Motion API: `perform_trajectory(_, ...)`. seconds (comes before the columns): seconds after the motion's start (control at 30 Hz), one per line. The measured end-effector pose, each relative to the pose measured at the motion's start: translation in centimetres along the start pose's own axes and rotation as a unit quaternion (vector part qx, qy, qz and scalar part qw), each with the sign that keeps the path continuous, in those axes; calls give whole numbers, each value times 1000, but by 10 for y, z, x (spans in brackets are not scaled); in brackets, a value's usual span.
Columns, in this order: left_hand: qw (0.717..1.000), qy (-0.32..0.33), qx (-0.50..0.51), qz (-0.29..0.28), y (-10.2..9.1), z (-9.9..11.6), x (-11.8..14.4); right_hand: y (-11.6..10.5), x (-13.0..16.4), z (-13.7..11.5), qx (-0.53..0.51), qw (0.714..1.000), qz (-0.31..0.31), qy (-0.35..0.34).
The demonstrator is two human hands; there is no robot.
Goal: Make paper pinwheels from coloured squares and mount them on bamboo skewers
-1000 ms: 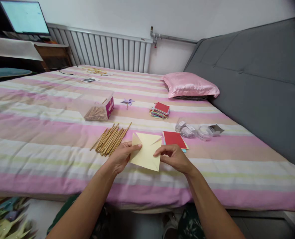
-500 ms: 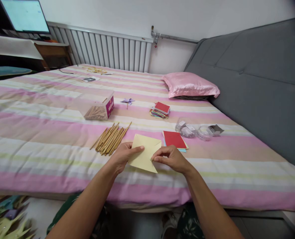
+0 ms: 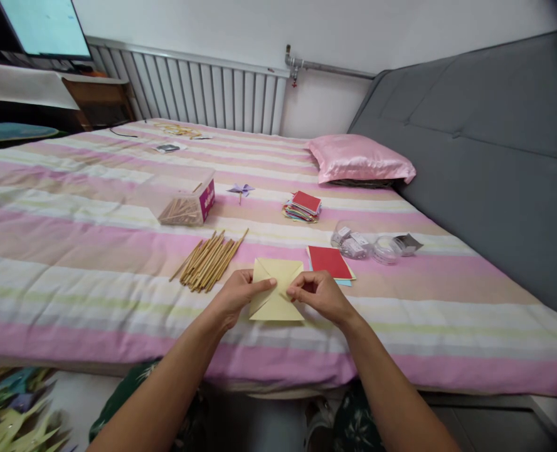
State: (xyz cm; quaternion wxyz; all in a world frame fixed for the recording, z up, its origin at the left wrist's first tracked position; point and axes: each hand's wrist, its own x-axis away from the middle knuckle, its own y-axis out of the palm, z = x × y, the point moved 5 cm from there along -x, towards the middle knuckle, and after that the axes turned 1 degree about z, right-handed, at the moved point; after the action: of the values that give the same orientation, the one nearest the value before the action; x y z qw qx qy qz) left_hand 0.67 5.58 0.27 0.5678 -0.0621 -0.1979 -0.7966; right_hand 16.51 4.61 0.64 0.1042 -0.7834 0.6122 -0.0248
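Observation:
A pale yellow square of paper (image 3: pixel 276 307), slit inward from its corners, is held above the front edge of the bed. On its left side my left hand (image 3: pixel 241 292) grips it, thumb on top near the middle and fingers underneath. My right hand (image 3: pixel 318 294) pinches a part of the same paper just right of the middle; its fingertips cover the exact spot. Behind that hand lies a small stack of paper squares (image 3: pixel 330 262), red on top. To the left is a loose pile of thin brown sticks (image 3: pixel 207 262).
A clear box of sticks (image 3: pixel 182 210), a purple pinwheel (image 3: pixel 241 190) and another paper stack (image 3: pixel 305 204) lie farther back. Clear containers with small packets (image 3: pixel 352 242) sit at right. A pink pillow (image 3: pixel 360 159) rests by the grey headboard (image 3: pixel 471 125). Finished paper shapes (image 3: pixel 12 420) are below left.
The paper has turned and now faces me more squarely. My right hand has moved its pinched fingertips slightly up and right, toward the paper's middle. The left hand keeps its grip.

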Motion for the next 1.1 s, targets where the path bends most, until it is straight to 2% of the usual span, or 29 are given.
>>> perform_trajectory(0.43, 1000, 4, -15, -7, 4, -1, 1, -1, -1, -1, 22, 1000, 8, -20)
perform_trajectory(0.67, 999, 17, -28, -31, 5, -2, 1, -2, -1, 0, 50, 998, 21, -19)
perform_trajectory(1.0, 998, 37, -52, 24, 6, -6, 0, -3, -1, -1, 105, 992, 49, -47)
perform_trajectory(1.1, 998, 55, -22, 23, 8, -6, -1, -3, 0, -5, 75, 992, 71, -70)
